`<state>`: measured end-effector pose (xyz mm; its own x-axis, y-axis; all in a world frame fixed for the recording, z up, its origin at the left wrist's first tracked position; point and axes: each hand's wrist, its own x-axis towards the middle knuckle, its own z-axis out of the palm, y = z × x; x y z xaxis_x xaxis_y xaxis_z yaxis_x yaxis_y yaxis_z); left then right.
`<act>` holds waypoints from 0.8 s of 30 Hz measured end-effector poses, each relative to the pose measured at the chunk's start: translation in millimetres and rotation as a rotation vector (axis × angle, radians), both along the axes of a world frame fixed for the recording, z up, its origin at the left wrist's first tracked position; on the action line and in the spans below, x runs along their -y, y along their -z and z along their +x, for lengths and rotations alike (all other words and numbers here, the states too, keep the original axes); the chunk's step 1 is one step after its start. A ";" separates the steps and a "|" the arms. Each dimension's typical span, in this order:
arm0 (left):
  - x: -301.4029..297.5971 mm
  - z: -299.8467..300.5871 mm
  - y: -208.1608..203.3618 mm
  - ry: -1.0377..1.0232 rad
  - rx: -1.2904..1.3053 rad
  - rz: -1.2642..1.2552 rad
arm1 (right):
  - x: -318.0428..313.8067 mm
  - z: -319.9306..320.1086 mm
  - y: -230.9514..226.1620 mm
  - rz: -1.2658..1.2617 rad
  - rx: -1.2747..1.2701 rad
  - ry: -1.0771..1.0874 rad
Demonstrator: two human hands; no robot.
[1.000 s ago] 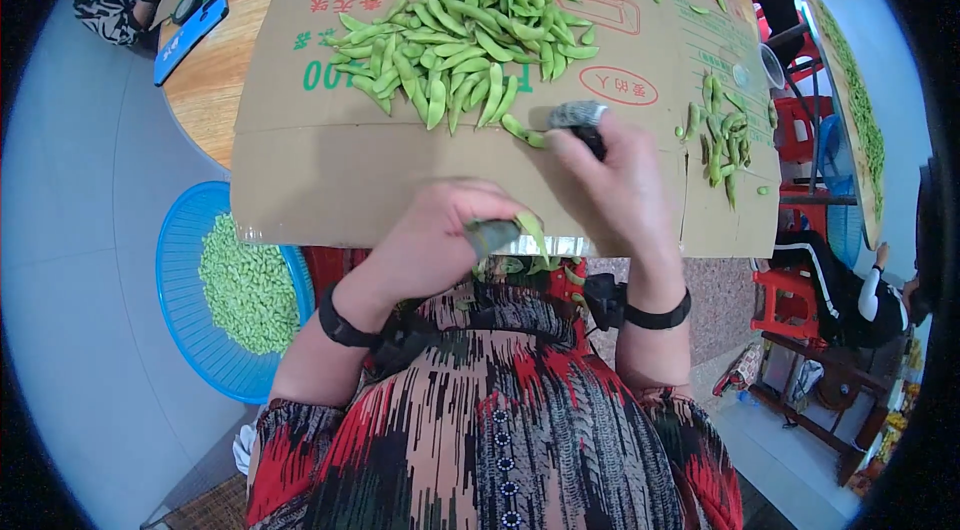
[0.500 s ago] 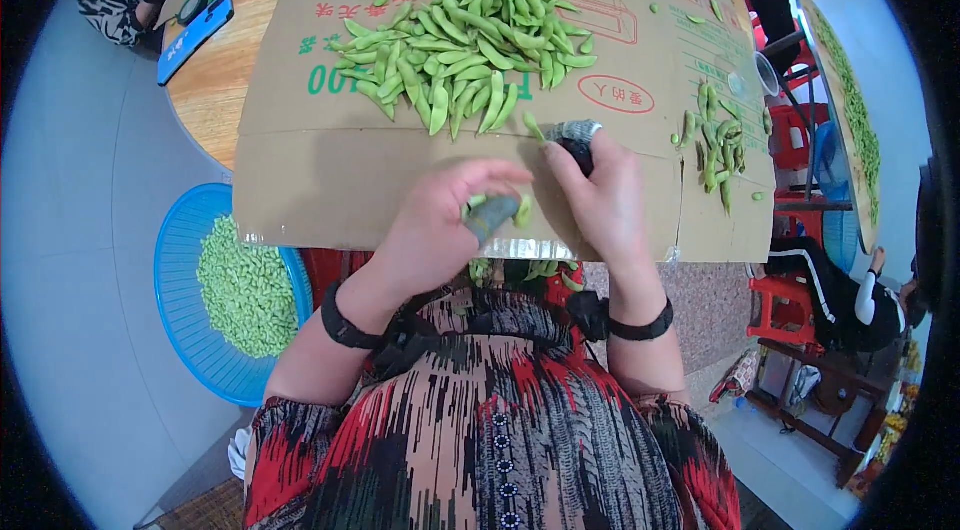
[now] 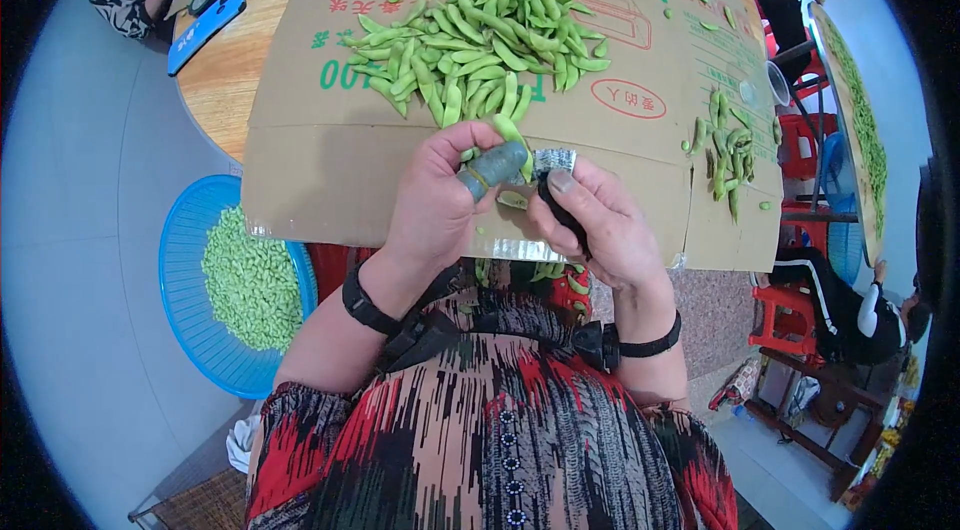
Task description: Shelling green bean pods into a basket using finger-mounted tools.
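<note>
My left hand (image 3: pixel 432 200) is closed on a green soybean pod (image 3: pixel 510 138), pinched upright at the fingertips. A grey-green sheath (image 3: pixel 497 170) with a yellowish band covers its thumb. Close beside it, my right hand (image 3: pixel 612 225) is closed, its thumb pressed against a black wrap (image 3: pixel 563 210) with a grey woven-looking end (image 3: pixel 555 161) that seems to cover a finger. Whatever lies between these fingers is hidden. Both hands are above the near part of a flattened cardboard sheet (image 3: pixel 340 175). A heap of green pods (image 3: pixel 480 35) lies just beyond them.
A blue basket (image 3: pixel 180 280) of shelled beans (image 3: pixel 250 280) stands at the left. A blue phone (image 3: pixel 207 30) lies on the wooden table (image 3: pixel 222 95). A smaller group of pods (image 3: pixel 730 145) is on the right. Other people sit or stand around; another bean-covered table (image 3: pixel 848 80) is far right.
My hands have come together. The left has risen and closed on an upright pod, while the right has turned inward and lowered slightly. The whole view has shifted a little.
</note>
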<state>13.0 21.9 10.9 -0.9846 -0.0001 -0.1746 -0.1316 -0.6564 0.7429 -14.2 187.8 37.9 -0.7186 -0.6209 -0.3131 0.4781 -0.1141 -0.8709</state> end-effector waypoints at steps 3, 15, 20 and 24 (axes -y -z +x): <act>-2.2 -0.6 4.1 -0.026 -0.058 -0.140 | 1.8 -2.9 10.6 -0.060 -0.061 -0.019; 9.6 -4.1 9.0 0.337 -0.135 0.432 | 0.7 3.6 -3.0 -0.274 0.268 -0.007; 5.2 0.9 11.2 0.191 -0.060 0.384 | 6.9 6.5 4.7 -0.022 -0.089 0.092; -3.8 2.6 3.9 0.065 -0.127 0.005 | 14.7 11.1 8.4 0.334 -0.505 0.218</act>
